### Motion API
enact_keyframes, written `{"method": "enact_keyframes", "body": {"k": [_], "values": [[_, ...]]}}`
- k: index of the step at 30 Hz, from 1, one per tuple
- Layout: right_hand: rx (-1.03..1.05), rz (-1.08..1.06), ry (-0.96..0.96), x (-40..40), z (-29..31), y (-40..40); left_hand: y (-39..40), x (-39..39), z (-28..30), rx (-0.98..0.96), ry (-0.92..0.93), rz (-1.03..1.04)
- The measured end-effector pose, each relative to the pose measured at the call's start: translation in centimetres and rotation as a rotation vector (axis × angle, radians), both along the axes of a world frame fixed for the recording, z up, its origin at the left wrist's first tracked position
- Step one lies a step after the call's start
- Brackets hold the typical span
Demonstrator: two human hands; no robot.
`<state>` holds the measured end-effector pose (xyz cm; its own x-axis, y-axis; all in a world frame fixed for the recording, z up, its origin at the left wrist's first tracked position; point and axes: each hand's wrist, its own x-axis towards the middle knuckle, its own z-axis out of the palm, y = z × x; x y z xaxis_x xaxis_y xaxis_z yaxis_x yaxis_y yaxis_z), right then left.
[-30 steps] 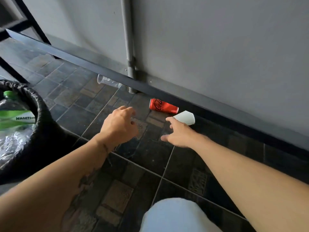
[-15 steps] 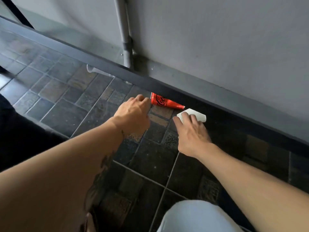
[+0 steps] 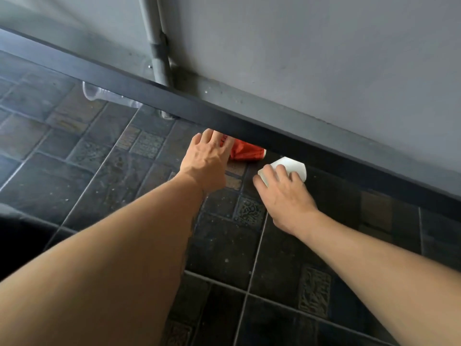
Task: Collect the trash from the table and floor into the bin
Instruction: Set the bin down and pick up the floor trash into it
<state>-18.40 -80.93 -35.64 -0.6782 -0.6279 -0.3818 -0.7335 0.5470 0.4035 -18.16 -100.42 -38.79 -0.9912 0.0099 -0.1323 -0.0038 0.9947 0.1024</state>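
A red soda can (image 3: 247, 152) lies on its side on the dark tiled floor, partly under a black bar. My left hand (image 3: 207, 161) reaches under the bar and its fingers curl round the can's left end. A white paper cup (image 3: 290, 166) lies to the right of the can. My right hand (image 3: 282, 193) covers the cup from the near side, its fingers curled over it. A clear plastic cup (image 3: 99, 92) lies on its side farther left, half hidden by the bar.
The black bar (image 3: 174, 98) crosses the view diagonally just above the floor. Behind it stand a grey wall (image 3: 324, 58) and a grey pipe (image 3: 158, 46). A dark shape (image 3: 15, 228) fills the left edge.
The camera has come closer and lower. My left hand moved forward onto the can's end and under the bar. My right hand has closed further over the white cup.
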Motion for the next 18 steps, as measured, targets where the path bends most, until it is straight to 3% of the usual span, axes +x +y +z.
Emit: {"method": "enact_keyframes", "body": {"k": [13, 18], "values": [[0.081, -0.046, 0.014, -1.2, -0.3, -1.0, -3.2, 7.0, -0.2, 0.040, -0.127, 0.199], [-0.129, -0.042, -0.188, 0.9, 2.2, -6.4, -6.6, 9.6, 3.8, 0.267, -0.155, 0.390]]}}
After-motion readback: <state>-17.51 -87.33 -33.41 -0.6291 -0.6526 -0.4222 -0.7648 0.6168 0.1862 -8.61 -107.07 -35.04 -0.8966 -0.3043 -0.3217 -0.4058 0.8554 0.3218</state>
